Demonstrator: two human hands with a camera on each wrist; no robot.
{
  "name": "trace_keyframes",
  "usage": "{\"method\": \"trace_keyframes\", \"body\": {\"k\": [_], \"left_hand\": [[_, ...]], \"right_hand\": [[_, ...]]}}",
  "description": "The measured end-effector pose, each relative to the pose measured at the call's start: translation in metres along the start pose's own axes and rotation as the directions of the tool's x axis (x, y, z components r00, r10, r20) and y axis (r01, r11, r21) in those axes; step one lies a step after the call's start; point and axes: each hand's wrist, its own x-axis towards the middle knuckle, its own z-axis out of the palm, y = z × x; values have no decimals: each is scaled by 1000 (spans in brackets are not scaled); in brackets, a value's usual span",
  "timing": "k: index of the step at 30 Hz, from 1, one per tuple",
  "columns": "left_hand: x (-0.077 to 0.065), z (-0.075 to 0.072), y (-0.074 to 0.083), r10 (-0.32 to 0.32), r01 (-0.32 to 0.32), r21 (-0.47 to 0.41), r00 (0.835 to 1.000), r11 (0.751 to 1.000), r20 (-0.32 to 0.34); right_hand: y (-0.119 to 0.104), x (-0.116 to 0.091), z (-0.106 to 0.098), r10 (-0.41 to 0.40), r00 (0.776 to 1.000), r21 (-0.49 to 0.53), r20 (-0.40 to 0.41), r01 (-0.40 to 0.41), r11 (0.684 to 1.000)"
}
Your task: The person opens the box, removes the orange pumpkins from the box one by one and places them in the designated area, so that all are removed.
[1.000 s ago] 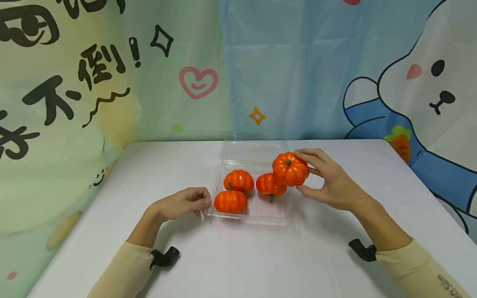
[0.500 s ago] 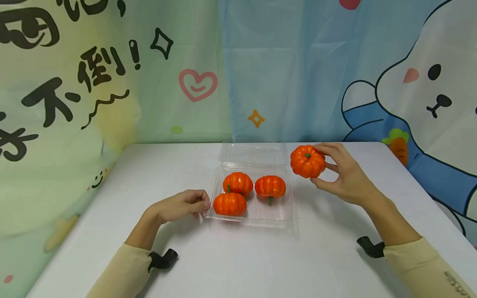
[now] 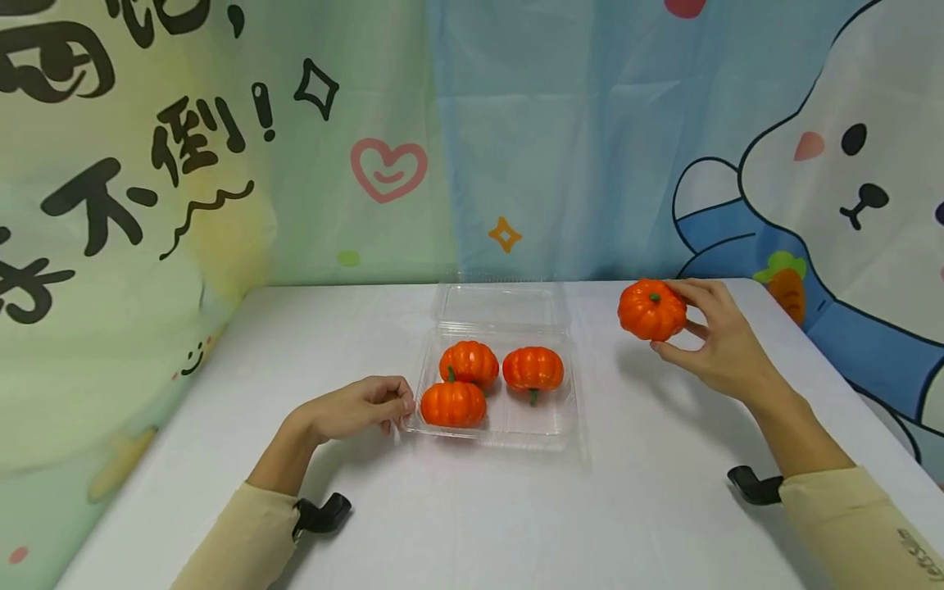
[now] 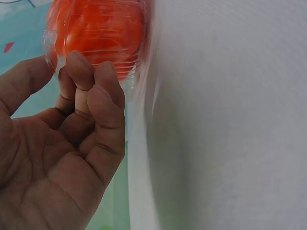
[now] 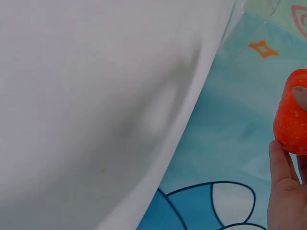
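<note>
My right hand [image 3: 711, 332] holds a small orange pumpkin [image 3: 652, 310] with a green stem above the table, to the right of a clear plastic box [image 3: 527, 434]. In the right wrist view the pumpkin [image 5: 290, 120] is partly cut off at the frame's edge. Three more pumpkins lie in the box: one at the back left [image 3: 469, 362], one at the front left [image 3: 453, 405] and one on the right [image 3: 533, 369]. At the box's front left corner my left hand [image 3: 361, 410] pinches the rim between thumb and fingers; the left wrist view shows the thumb [image 4: 36, 76] against the plastic.
The box's hinged lid [image 3: 501, 305] lies folded back behind it. A white cloth covers the table [image 3: 472, 516]. Right behind the table's far edge hangs a printed curtain [image 3: 531, 139].
My right hand has lifted the pumpkin away from above the box and carried it to the right. The left hand stays at the box's corner.
</note>
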Motion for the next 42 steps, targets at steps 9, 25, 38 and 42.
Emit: {"method": "trace_keyframes", "body": {"k": [9, 25, 38, 42], "left_hand": [[-1, -1, -3, -10, 10, -5, 1000, 1000, -5], [-4, -3, -5, -29, 29, -19, 1000, 999, -4], [4, -5, -3, -43, 43, 14, 999, 999, 3], [3, -5, -3, -52, 52, 6, 999, 999, -2]], "right_hand": [[20, 0, 3, 30, 999, -50, 11, -29, 998], [39, 20, 22, 124, 989, -82, 81, -117, 990], [54, 31, 24, 216, 969, -101, 118, -205, 974], [58, 34, 27, 229, 964, -89, 133, -218, 972]]}}
